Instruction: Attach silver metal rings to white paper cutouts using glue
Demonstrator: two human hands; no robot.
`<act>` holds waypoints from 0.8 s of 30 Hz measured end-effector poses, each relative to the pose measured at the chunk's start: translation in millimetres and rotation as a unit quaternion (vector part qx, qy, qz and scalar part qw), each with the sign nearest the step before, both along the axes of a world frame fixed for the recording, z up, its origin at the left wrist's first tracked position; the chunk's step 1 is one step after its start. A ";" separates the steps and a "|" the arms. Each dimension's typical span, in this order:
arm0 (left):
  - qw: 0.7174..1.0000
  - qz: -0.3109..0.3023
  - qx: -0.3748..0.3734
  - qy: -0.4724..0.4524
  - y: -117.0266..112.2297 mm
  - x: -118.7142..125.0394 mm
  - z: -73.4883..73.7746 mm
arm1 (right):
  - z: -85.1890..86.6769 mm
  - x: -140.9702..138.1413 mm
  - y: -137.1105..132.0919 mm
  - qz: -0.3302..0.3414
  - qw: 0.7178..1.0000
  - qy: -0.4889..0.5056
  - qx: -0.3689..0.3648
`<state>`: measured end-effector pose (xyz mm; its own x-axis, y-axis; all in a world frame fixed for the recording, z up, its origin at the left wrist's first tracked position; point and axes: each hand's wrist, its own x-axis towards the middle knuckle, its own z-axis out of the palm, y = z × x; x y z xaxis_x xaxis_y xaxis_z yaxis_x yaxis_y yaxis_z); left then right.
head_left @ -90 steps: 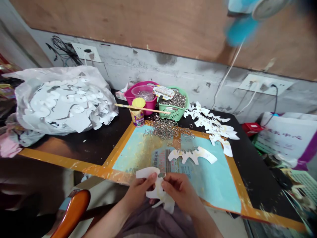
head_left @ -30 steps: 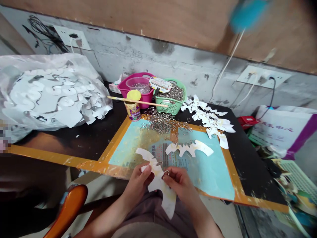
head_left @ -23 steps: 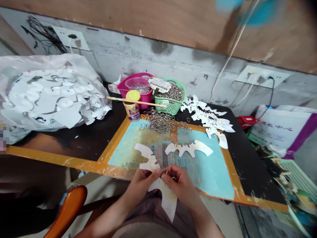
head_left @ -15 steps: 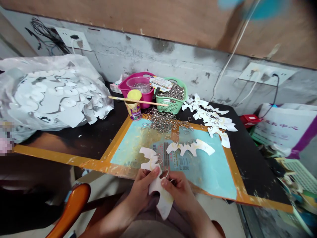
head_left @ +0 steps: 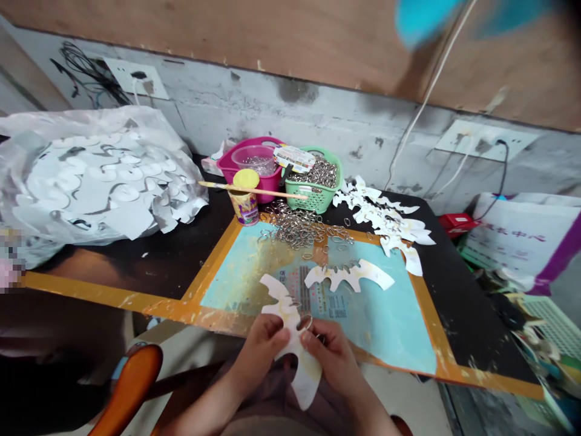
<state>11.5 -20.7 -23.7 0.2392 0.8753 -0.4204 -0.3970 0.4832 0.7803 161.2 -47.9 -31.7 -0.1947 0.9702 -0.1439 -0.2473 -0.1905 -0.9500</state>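
Between my two hands, over the table's front edge, is a white scalloped cut-out piece [head_left: 307, 376] with yellowish smears and metal rings along one side. My left hand [head_left: 261, 348] pinches its left edge, thumb on top. My right hand [head_left: 333, 354] is closed on its right edge, the thumb beside a ring [head_left: 305, 322]; the other fingertips are partly hidden. A similar white piece with rings [head_left: 349, 277] lies on the light blue mat [head_left: 385, 327] just beyond. Farther back is a heap of loose metal rings [head_left: 302, 229].
Behind the rings stand a smeared cup [head_left: 245, 209] with a brush [head_left: 254, 190] across it, a pink basket [head_left: 231, 160] and a green basket of metal parts [head_left: 313, 197]. More white pieces [head_left: 390, 224] lie right. A plastic bag of white cut-outs [head_left: 113, 175] fills the left. A chair arm [head_left: 129, 387] is front left.
The held white piece has turned a little and its lower tip has shifted slightly right. Both hands keep their grip on it. The whole view has tilted slightly.
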 end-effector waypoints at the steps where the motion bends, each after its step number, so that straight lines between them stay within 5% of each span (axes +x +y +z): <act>1: 1.000 -0.025 0.007 0.002 -0.3 -2.1 -2.3 | 1.7 0.5 1.4 -0.003 1.000 -0.004 0.003; 8: 0.994 -0.108 0.033 0.005 -0.8 -12.1 -8.5 | 19.1 -3.4 20.5 0.028 0.999 0.003 -0.039; 12: 0.998 -0.055 0.007 -0.025 -6.5 -8.0 -9.8 | 20.2 -7.4 29.1 0.033 0.992 0.048 -0.111; 24: 0.999 0.004 0.028 -0.035 10.6 -5.2 -7.3 | 9.8 27.2 22.5 0.072 0.994 0.047 -0.072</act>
